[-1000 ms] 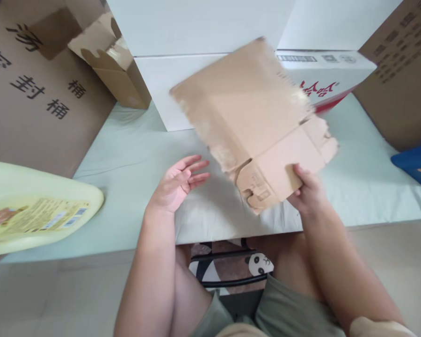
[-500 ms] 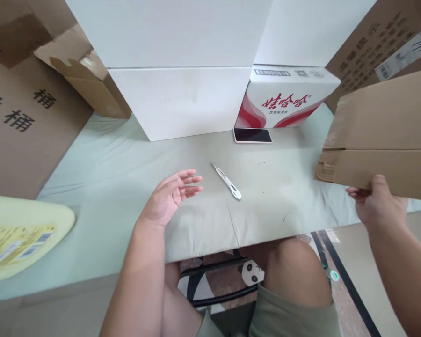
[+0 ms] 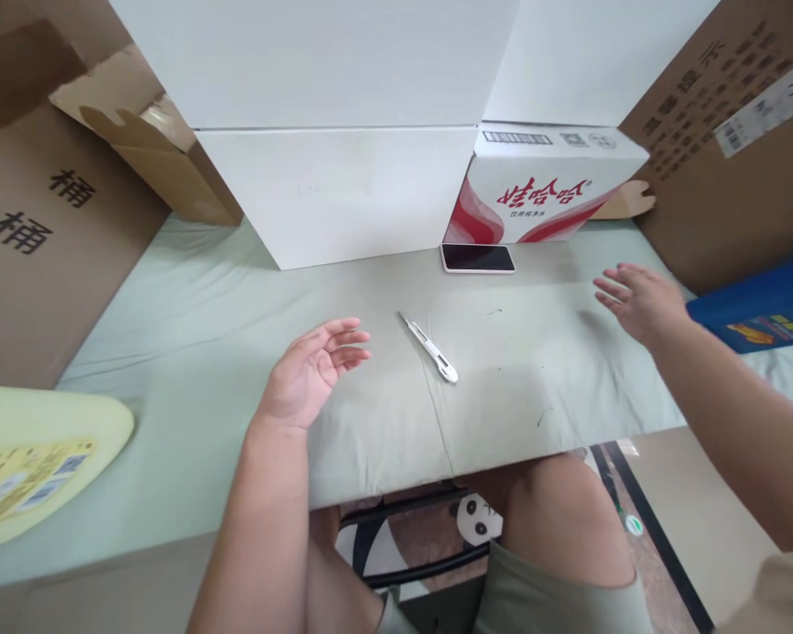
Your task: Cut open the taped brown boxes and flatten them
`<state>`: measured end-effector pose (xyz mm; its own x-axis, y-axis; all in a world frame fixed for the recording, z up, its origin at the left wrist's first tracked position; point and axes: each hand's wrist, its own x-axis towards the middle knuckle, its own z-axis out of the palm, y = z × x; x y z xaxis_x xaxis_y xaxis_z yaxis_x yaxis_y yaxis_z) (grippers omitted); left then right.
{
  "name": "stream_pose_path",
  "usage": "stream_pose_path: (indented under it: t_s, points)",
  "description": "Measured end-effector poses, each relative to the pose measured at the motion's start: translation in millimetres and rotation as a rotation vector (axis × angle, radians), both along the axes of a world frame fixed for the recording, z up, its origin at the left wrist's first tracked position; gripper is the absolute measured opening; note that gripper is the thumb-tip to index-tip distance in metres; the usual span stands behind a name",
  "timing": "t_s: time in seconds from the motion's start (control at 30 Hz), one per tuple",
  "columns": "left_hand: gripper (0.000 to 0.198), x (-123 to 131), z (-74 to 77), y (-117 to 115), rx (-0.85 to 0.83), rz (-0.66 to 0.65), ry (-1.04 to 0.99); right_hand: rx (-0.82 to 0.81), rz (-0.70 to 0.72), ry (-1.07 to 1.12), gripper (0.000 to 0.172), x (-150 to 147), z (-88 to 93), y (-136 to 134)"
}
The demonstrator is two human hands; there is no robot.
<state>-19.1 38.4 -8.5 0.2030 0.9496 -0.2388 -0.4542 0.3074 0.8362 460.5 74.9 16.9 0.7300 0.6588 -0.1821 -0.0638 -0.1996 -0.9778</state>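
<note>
My left hand (image 3: 310, 370) rests open on the pale green table cloth (image 3: 225, 326), fingers loosely spread, holding nothing. A slim white utility knife (image 3: 429, 349) lies just right of its fingertips. My right hand (image 3: 638, 299) hovers open above the right side of the table, fingers stretched out and empty. A phone (image 3: 478, 257) lies face up, screen dark, in front of a red-and-white drinks carton (image 3: 542, 189).
Large white boxes (image 3: 330, 185) stand at the back. Brown cardboard boxes flank the table at the left (image 3: 46, 229) and right (image 3: 720, 158). A blue item (image 3: 759, 313) lies at the right edge, a pale yellow container (image 3: 33, 467) at the near left. My knees show below the table edge.
My right hand carried the flattened cardboard box off to the right and let it go; the box is out of view. The knife and phone came into sight. The left hand barely moved.
</note>
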Motion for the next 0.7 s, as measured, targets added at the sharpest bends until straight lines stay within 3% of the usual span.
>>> stream_pose_path:
  t_s: [0.13, 0.27, 0.43, 0.53, 0.6, 0.7]
  points:
    - [0.037, -3.3, 7.0, -4.5, -0.001, 0.066, -0.041, -0.029, 0.148, -0.008, 0.020, -38.3, 0.7, -4.0]
    - [0.029, -14.1, 13.1, -11.2, 0.006, 0.183, -0.085, -0.010, 0.399, -0.085, 0.026, -106.0, 9.7, 12.8]
    - [0.021, -34.1, 15.8, -17.4, 0.043, 0.387, -0.128, 0.105, 0.904, -0.281, 0.029, -234.3, 16.1, 40.6]
    - [0.023, -42.5, 17.2, -19.0, 0.057, 0.438, -0.130, 0.202, 1.169, -0.377, 0.026, -318.1, 14.8, 58.6]
    - [0.024, -46.3, 18.3, -19.1, 0.061, 0.430, -0.140, 0.288, 1.285, -0.465, 0.025, -371.9, 13.0, 77.1]
    - [0.026, -51.0, 18.5, -18.2, 0.066, 0.416, -0.160, 0.416, 1.321, -0.582, 0.027, -449.2, 12.4, 120.4]
